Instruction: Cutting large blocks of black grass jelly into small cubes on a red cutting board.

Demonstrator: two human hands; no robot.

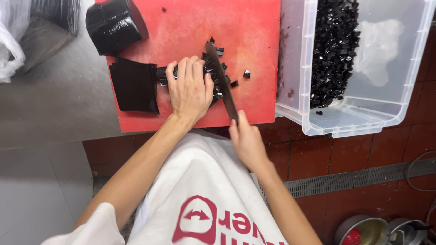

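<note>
Left hand [190, 88] flat and palm down on a strip of black jelly [213, 75] near the middle of the red cutting board [254, 36], fingers spread and pressing, its grip open rather than wrapped around anything. Right hand [246, 138] at the near edge of the board, grip closed around the handle of a dark-bladed knife [221, 79]. Blade angled away from the body, lying across the jelly strip just beside the left fingertips, touching the cut pieces. Small black cubes [246, 73] scattered on the board to the right of the blade. Flat black slab [135, 85] lying to the left of the pressing hand, touching the board's left edge; larger glossy black block [113, 25] at the board's far left corner. Clear plastic bin [386, 104] just right of the board, heaped with black cubes along its left side. Grey tabletop [59, 100] under the board. White apron [200, 190] in the foreground, red tile floor [363, 154] below.
</note>
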